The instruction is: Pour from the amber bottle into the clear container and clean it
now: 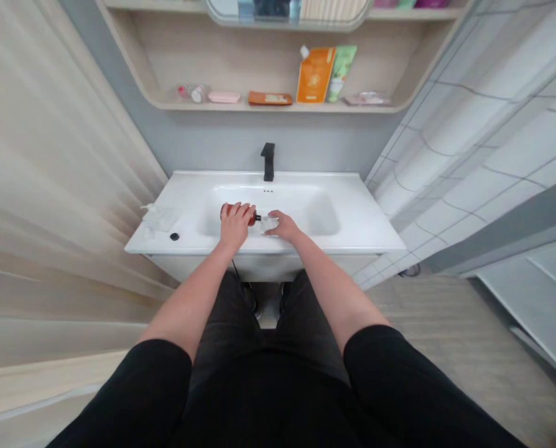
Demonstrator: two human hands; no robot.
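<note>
Over the white sink (pixel 322 211), my left hand (pixel 236 225) is wrapped round a reddish-brown bottle (pixel 251 217) that lies nearly level. Its dark neck points right, to the mouth of a small clear container (pixel 267 225). My right hand (pixel 285 225) grips that container from the right side. Whether liquid passes between the two cannot be made out. On the counter to the left lie a small black cap (pixel 174 236) and a whitish translucent pump top or wrapper (pixel 155 214), too blurred to name surely.
A black faucet (pixel 268 163) stands behind the basin. Above, a wall shelf (pixel 189 106) holds an orange pouch (pixel 315 76), a green tube (pixel 341 73), a pink case (pixel 224 97) and an orange packet (pixel 269 98). A beige curtain (pixel 49 186) hangs at the left.
</note>
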